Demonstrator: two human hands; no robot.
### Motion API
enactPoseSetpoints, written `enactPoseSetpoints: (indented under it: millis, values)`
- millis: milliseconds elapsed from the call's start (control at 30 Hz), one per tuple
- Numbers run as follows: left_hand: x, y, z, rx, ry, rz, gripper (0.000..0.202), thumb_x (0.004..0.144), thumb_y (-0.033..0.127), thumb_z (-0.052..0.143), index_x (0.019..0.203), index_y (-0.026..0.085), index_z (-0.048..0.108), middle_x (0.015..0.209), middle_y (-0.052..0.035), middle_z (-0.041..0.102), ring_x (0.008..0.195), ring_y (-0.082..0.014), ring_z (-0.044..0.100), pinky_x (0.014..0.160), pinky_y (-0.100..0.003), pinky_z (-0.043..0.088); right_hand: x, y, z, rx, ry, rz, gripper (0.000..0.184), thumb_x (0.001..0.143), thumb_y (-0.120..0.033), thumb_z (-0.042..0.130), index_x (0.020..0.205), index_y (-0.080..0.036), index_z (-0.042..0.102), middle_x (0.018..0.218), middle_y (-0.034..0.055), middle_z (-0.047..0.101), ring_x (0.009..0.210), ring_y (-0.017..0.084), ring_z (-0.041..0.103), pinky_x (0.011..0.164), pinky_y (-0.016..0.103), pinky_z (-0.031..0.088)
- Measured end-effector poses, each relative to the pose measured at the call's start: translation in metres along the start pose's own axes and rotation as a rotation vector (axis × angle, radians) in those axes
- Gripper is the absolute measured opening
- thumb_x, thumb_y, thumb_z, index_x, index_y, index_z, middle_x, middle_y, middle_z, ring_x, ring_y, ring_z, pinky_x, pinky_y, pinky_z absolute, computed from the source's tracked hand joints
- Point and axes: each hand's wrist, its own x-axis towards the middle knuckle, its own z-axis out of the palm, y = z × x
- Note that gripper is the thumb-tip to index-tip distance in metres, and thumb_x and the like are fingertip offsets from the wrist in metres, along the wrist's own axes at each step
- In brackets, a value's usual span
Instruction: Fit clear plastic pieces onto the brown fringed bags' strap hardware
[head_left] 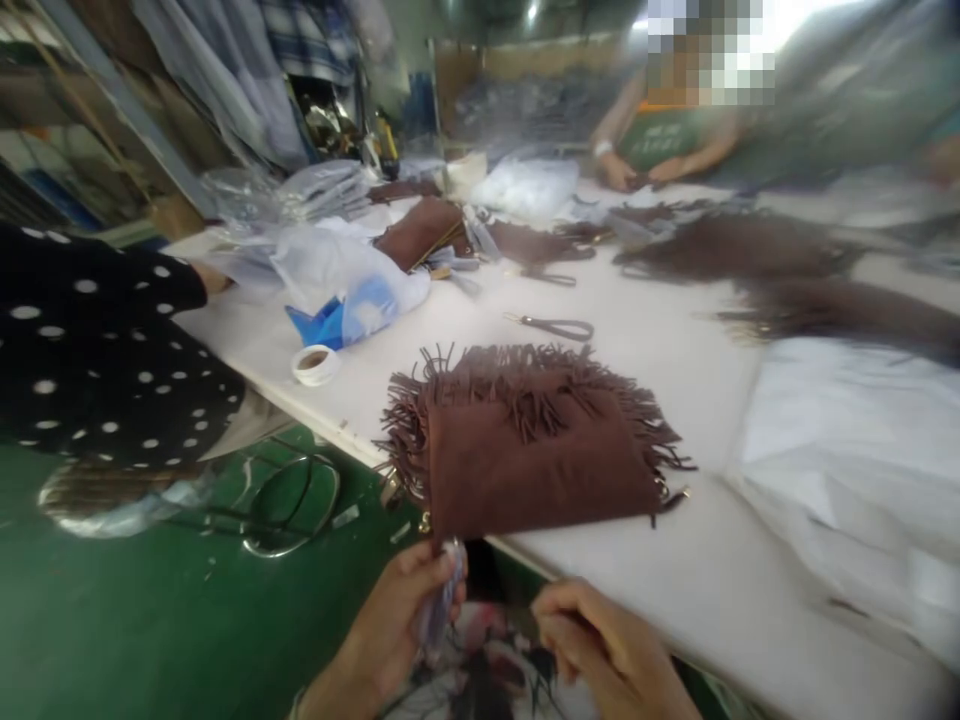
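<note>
A brown fringed bag lies flat at the front edge of the white table, its fringe spread along the far side and both ends. Below its near left corner, my left hand is closed around a shiny greyish strip that looks wrapped in clear plastic. My right hand is held just off the table edge, fingers curled and pressed together; whatever they may hold is hidden. Small metal fittings show at the bag's right end. Beyond the fringe rests a dark wrist strap.
A tape roll and a blue-and-clear plastic bag sit to the left. More brown bags lie farther back, with white sheeting at right. A person's dotted sleeve reaches in at left; a co-worker stands across the table.
</note>
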Motion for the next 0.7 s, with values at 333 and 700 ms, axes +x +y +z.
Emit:
enactPoseSetpoints:
  millis: [333, 700]
  values:
    - [0.005, -0.003, -0.007, 0.094, -0.058, 0.119, 0.031, 0.078, 0.033, 0.078, 0.097, 0.012, 0.067, 0.071, -0.0037, 0.062, 0.056, -0.0093, 0.053, 0.054, -0.017, 0.041, 0.059, -0.014, 0.054, -0.347, 0.007, -0.239, 0.022, 0.094, -0.010, 0.041, 0.084, -0.021, 0.057, 0.078, -0.0005, 0.061, 0.068, 0.014, 0.058, 0.062, 0.023, 0.037]
    - [0.010, -0.002, -0.006, -0.002, -0.056, 0.108, 0.038, 0.068, 0.034, 0.086, 0.091, 0.012, 0.067, 0.076, -0.0047, 0.064, 0.059, -0.0105, 0.054, 0.057, -0.020, 0.044, 0.059, -0.015, 0.052, -0.605, 0.010, -0.308, 0.016, 0.092, -0.009, 0.046, 0.085, -0.021, 0.054, 0.077, -0.0008, 0.058, 0.064, 0.015, 0.058, 0.058, 0.025, 0.035]
